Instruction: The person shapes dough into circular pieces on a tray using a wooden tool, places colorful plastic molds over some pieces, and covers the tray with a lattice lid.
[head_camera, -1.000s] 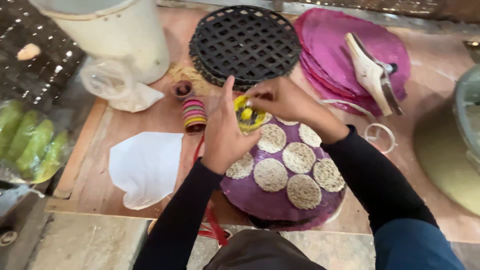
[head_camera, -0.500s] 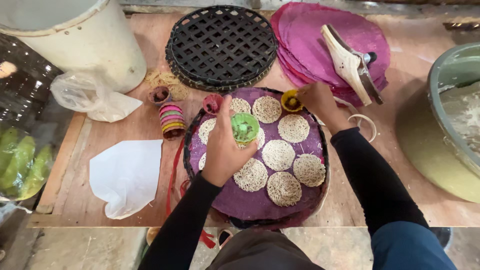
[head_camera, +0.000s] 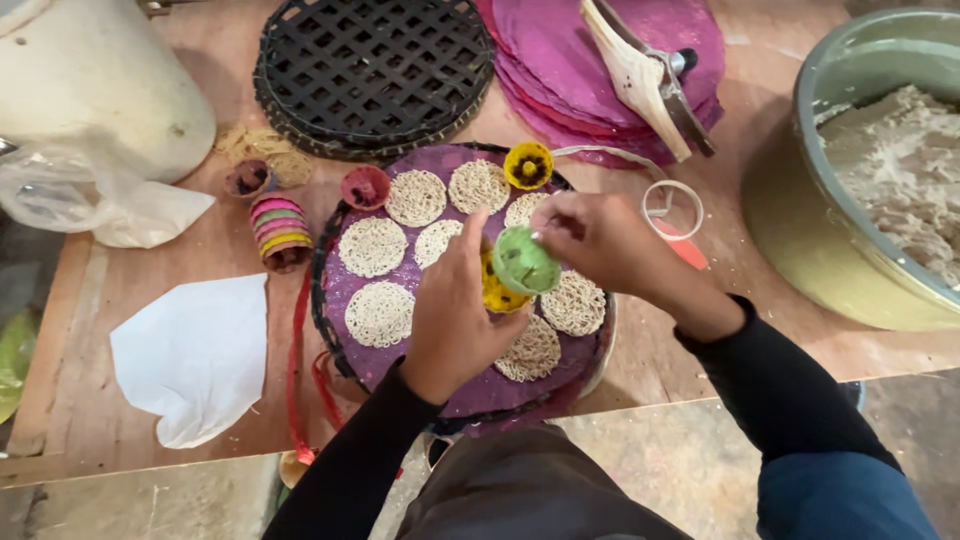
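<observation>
1. Since the earlier frame, both hands have come together over the middle of the purple mat (head_camera: 400, 360), and the right hand has left the yellow cup (head_camera: 528, 165) standing alone at the mat's far edge.
2. Head view: the left hand (head_camera: 462, 310) is curled around a yellow mould (head_camera: 495, 292), fingers closed on it, above the noodle discs (head_camera: 380, 313).
3. The right hand (head_camera: 598, 238) pinches a green round cap (head_camera: 524, 261) between its fingertips, tilted and touching the yellow mould's top.
4. A maroon cup (head_camera: 365, 186) sits at the mat's far left rim; a stack of coloured cups (head_camera: 278, 229) lies just beside the mat.
5. A black lattice tray (head_camera: 372, 72) and a stack of purple mats (head_camera: 600, 60) lie beyond; a flour basin (head_camera: 880, 170) stands at right.
</observation>
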